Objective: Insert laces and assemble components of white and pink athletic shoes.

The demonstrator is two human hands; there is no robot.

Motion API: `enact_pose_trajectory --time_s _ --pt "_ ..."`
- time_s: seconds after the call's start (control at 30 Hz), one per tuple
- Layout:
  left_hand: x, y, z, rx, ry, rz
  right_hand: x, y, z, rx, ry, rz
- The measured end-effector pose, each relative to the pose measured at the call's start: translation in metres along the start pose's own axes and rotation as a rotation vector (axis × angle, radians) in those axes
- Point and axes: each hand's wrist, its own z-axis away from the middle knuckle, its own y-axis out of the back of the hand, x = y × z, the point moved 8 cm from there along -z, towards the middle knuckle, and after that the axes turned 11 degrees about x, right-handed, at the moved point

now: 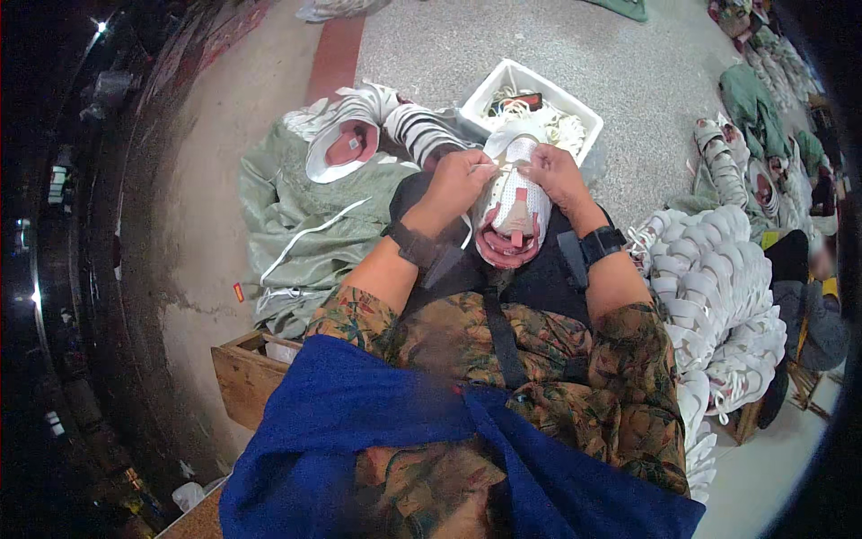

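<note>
A white perforated shoe (514, 205) with a pink lining and tongue rests on my lap, toe pointing away from me. My left hand (456, 182) pinches a white lace at the shoe's upper left side. My right hand (555, 173) grips the shoe's upper right edge, fingers closed near the same lace. Both wrists wear dark bands.
A white plastic bin (575, 106) of white laces stands just beyond the shoe. Several white shoes (359, 126) lie on a green sack (296, 216) to the left. A long row of white shoes (718, 296) is stacked on the right. A wooden crate (247, 373) sits at lower left.
</note>
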Motion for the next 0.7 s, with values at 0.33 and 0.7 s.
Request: enact_pose_trajectory --time_s 0.33,0.7 --pt "0.005 -0.004 -0.007 0.01 -0.063 -0.101 -0.018 -0.003 0.005 0.125 -0.081 0.357" --pt "0.023 -0.009 -0.012 0.003 -0.204 -0.271 0.021 -0.003 -0.005 0.034 -0.15 0.079"
